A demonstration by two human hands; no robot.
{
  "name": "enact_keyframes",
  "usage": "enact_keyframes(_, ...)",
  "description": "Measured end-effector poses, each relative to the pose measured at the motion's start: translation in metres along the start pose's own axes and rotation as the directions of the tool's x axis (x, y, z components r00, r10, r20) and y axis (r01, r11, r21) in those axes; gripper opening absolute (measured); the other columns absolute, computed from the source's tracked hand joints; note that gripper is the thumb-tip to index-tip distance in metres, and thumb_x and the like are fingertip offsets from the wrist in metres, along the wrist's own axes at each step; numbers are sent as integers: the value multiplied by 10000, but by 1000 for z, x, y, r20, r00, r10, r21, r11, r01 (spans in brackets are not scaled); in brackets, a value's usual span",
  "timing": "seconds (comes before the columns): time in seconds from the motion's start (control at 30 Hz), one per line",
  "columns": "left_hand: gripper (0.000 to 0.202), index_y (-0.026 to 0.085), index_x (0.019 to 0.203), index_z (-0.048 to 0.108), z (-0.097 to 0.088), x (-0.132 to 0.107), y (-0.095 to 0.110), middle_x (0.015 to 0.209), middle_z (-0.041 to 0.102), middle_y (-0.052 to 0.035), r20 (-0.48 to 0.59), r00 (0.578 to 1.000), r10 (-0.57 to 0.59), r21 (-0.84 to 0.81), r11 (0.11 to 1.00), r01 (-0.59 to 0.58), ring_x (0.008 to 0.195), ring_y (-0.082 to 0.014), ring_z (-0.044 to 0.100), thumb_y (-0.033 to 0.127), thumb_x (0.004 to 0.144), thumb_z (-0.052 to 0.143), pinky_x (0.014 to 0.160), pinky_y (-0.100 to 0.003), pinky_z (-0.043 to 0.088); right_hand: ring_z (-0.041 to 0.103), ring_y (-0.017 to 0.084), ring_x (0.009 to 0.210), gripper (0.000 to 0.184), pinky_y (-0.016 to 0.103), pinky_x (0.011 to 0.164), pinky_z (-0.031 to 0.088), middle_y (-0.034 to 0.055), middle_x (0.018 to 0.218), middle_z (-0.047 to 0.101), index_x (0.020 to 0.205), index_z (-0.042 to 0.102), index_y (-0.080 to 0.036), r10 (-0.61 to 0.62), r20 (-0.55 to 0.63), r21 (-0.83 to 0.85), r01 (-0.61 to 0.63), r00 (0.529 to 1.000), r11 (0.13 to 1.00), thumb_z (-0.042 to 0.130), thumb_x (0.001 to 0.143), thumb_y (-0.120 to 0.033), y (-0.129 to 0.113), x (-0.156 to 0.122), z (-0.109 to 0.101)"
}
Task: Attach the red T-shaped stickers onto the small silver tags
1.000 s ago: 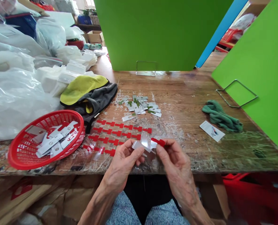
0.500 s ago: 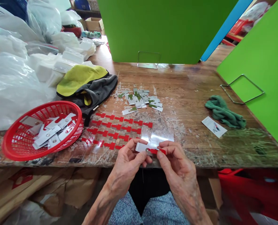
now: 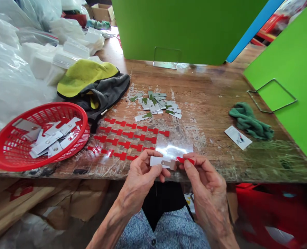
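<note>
My left hand [image 3: 141, 176] pinches a small white and metal plate [image 3: 160, 161] at the table's near edge. My right hand [image 3: 204, 176] pinches a red T-shaped sticker [image 3: 184, 160] at the plate's right end. Just beyond my hands lies a clear sheet [image 3: 174, 148] bearing rows of red T-shaped stickers [image 3: 129, 136]. Farther back sits a pile of small plates with green stickers [image 3: 155, 105]. A red basket [image 3: 3, 162] at the left holds several plates with red stickers.
A yellow and grey cloth [image 3: 93, 84] lies behind the basket, with plastic bags [image 3: 8, 76] at the left. A green rag [image 3: 249, 119] and a small card [image 3: 238, 137] lie at the right. Green boards [image 3: 184, 27] on wire stands wall the back and right.
My hands have dropped slightly toward the table's edge. The red sticker moved from above the plate to its right end. The view has tilted down.
</note>
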State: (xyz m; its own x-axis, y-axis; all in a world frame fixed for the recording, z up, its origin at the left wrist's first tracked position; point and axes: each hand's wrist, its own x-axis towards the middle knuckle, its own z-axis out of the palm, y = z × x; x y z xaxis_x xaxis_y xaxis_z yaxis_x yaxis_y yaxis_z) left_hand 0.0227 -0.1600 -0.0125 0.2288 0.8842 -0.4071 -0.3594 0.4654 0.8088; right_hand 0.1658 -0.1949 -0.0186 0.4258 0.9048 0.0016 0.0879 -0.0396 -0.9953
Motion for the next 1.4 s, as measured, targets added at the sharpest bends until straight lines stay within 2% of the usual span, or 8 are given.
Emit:
enact_keyframes(0.23, 250, 147, 921, 592, 0, 1, -5, 589, 699, 19, 3, 999, 37, -49, 998, -37, 524, -68, 600, 233, 760, 762, 530, -157, 451, 671, 123, 774, 68, 239, 718, 559, -6, 890, 695, 917, 667, -246, -5, 11, 56, 4, 1000, 998, 703, 887, -295, -1, -1, 0)
enact_keyframes(0.47, 247, 138, 933, 597, -1, -1, -6, 586, 681, 37, 16, 999, 52, -104, 993, -50, 523, -67, 600, 226, 777, 769, 507, -149, 460, 674, 91, 907, 518, 213, 833, 564, -40, 1051, 689, 1251, 531, -364, -143, 151, 115, 127, 978, 985, 700, 842, -96, 13, -4, 7)
enact_keyframes(0.67, 265, 134, 926, 603, -3, -4, 2, 539, 659, 40, 54, 998, -12, -130, 991, 19, 465, -55, 556, 257, 769, 777, 493, -153, 427, 680, 111, 1020, 615, 228, 883, 584, -30, 1097, 691, 1350, 510, -394, -276, 281, 99, 259, 919, 961, 701, 863, -71, 18, 1, -2)
enact_keyframes(0.93, 240, 138, 913, 612, -3, -3, 2, 544, 652, 43, 76, 997, -15, -123, 992, 24, 472, -54, 544, 255, 782, 775, 503, -160, 410, 699, 102, 977, 634, 220, 873, 598, -37, 1066, 699, 1363, 497, -404, -340, 254, 45, 340, 905, 939, 668, 873, -40, 18, 1, -1)
enact_keyframes(1.07, 234, 137, 923, 615, -4, -5, 1, 558, 657, 41, 87, 996, -5, -125, 992, 16, 493, -52, 552, 252, 791, 771, 519, -157, 414, 700, 94, 954, 650, 219, 863, 594, -49, 1047, 705, 1349, 487, -422, -335, 247, 103, 319, 909, 942, 666, 866, -26, 18, 0, 2)
enact_keyframes(1.17, 219, 139, 928, 619, -6, -5, -1, 578, 666, 36, 71, 997, 2, -117, 993, 7, 513, -55, 560, 238, 793, 760, 526, -157, 420, 701, 100, 927, 572, 232, 845, 595, -38, 1081, 696, 1304, 518, -414, -264, 251, 145, 233, 931, 962, 682, 873, -76, 14, 3, 2)
enact_keyframes(1.3, 178, 152, 944, 629, -9, -4, -4, 603, 679, 34, 26, 999, 30, -63, 998, -29, 538, -55, 568, 186, 798, 724, 534, -149, 424, 668, 124, 981, 93, 235, 853, 569, 11, 1094, 632, 956, 681, -280, -191, 154, 12, 191, 969, 981, 655, 918, -200, 2, 8, -7)
enact_keyframes(1.4, 169, 157, 937, 629, -10, -5, -5, 605, 681, 28, 18, 999, 38, -34, 999, -37, 544, -64, 579, 179, 791, 710, 534, -152, 431, 649, 147, 1002, 123, 239, 824, 554, 28, 1043, 616, 809, 671, -237, -157, 192, -78, 174, 969, 982, 639, 928, -243, -5, 8, -11)
